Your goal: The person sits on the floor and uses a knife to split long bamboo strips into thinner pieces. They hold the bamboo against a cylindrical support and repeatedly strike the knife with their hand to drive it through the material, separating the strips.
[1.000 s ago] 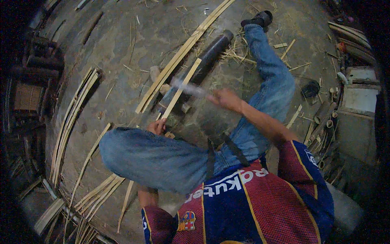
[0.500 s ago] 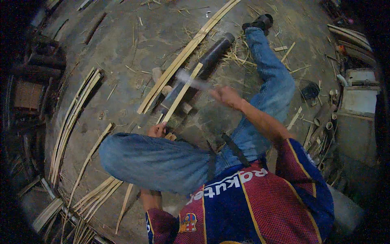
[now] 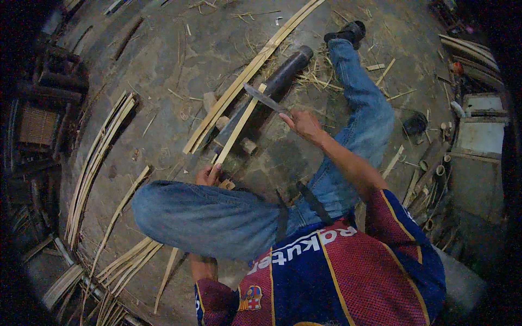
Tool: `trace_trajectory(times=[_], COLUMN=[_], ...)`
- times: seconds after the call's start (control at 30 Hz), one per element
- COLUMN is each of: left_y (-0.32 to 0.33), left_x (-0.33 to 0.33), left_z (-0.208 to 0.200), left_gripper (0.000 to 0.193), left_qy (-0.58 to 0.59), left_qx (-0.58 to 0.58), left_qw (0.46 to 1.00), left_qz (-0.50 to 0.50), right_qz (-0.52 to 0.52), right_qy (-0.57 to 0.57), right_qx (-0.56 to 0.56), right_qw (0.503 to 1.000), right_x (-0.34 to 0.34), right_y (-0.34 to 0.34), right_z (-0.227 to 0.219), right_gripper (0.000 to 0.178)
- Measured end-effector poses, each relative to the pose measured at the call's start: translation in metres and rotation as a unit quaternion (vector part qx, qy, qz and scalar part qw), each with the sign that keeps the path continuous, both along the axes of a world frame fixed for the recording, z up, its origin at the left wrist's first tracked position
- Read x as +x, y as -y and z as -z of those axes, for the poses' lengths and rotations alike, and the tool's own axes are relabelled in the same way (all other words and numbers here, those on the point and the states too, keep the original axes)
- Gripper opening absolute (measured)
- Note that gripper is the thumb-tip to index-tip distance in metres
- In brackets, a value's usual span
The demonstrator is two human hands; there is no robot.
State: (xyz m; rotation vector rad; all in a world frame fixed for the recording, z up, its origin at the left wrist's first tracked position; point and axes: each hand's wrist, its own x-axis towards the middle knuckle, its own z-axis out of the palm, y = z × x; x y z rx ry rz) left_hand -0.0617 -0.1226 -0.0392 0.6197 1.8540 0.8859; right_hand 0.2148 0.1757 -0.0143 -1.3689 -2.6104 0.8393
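Observation:
My right hand (image 3: 305,127) is closed round the handle of a knife (image 3: 265,99), whose long grey blade lies across a pale bamboo strip (image 3: 238,130) near its far end. The near end of that strip is pinched in my left hand (image 3: 208,175), just beyond my bent left knee. Beneath the strip a dark, thick round pole (image 3: 291,67) slants away over the floor. My left forearm is partly hidden under the leg.
Long bamboo strips (image 3: 239,87) lie left of the pole, by small wooden blocks (image 3: 248,146). More strips (image 3: 100,163) are bundled at left and lower left. Shavings (image 3: 315,76) litter the floor near my right foot. Bamboo tubes (image 3: 440,169) lie at right.
The knife, blurred by motion before, now shows sharply and crosses the strip nearer its far end. The strip's far end has swung slightly left. My left hand stays in nearly the same place.

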Motion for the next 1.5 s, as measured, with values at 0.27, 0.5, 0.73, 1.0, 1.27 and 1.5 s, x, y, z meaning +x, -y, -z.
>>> trace_trajectory(times=[0.27,0.5,0.73,1.0,1.27,1.5], left_y=[-0.029,-0.002,-0.023,-0.008,-0.037,-0.036], left_x=[0.013,0.003,0.029,0.012,0.004,-0.009], left_z=[-0.026,0.022,-0.043,-0.010,-0.025,-0.022], left_gripper=[0.039,0.036,0.033,0.033,0.044,0.041], left_qy=[-0.092,-0.146,-0.196,-0.172,0.047,0.156], left_qx=[0.103,0.070,0.077,0.057,-0.056,-0.087], left_qw=[0.990,0.986,0.978,0.983,0.997,0.984], left_qz=[-0.010,-0.032,-0.004,0.009,-0.026,-0.004], right_qz=[-0.138,0.060,0.132,0.119,0.203,-0.032], right_qy=[-0.022,0.012,-0.030,-0.061,-0.146,0.071], right_qx=[-0.035,-0.115,-0.097,-0.044,0.013,-0.049], right_qw=[0.990,0.992,0.986,0.990,0.968,0.996], right_x=[0.002,0.000,0.018,0.022,0.005,-0.016], right_y=[0.034,0.002,-0.013,-0.019,0.003,0.021], right_z=[0.029,0.000,0.013,0.024,-0.009,0.009], right_gripper=[0.059,0.055,0.062,0.064,0.059,0.066])
